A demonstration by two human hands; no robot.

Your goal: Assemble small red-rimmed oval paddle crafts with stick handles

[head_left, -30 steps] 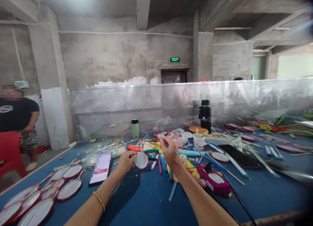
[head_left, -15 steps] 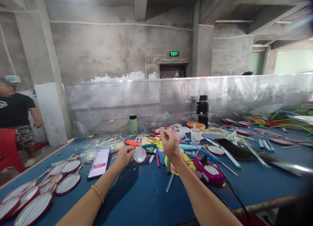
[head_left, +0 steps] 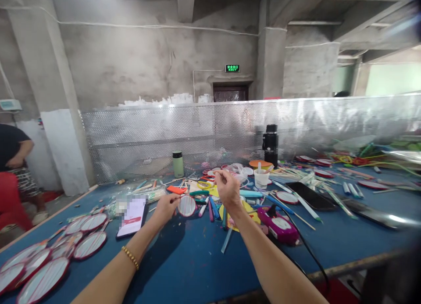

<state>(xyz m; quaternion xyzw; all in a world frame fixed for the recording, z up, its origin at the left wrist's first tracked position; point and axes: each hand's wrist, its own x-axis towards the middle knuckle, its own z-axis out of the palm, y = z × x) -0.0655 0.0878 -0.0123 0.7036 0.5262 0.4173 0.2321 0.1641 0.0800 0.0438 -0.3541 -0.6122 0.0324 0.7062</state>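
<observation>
Disc (head_left: 187, 206) shows at centre, just right of the left hand (head_left: 166, 209), its fingertips pinched together, seemingly to steady it; contact is unclear. The right hand (head_left: 228, 190), raised, also pinches, on what cannot be told. Hand poses match half a second ago; a person (head_left: 11, 148), far left, now bends an arm waistward.

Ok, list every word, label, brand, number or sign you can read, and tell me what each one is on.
"安全出口" on the green lit sign above the door.
"EXIT" on the same sign, underneath.
Phone screen: blurred, unreadable.
Black bottle: small pale mark, too small to read.
Red strip behind the metal panel: too small to read.
</observation>
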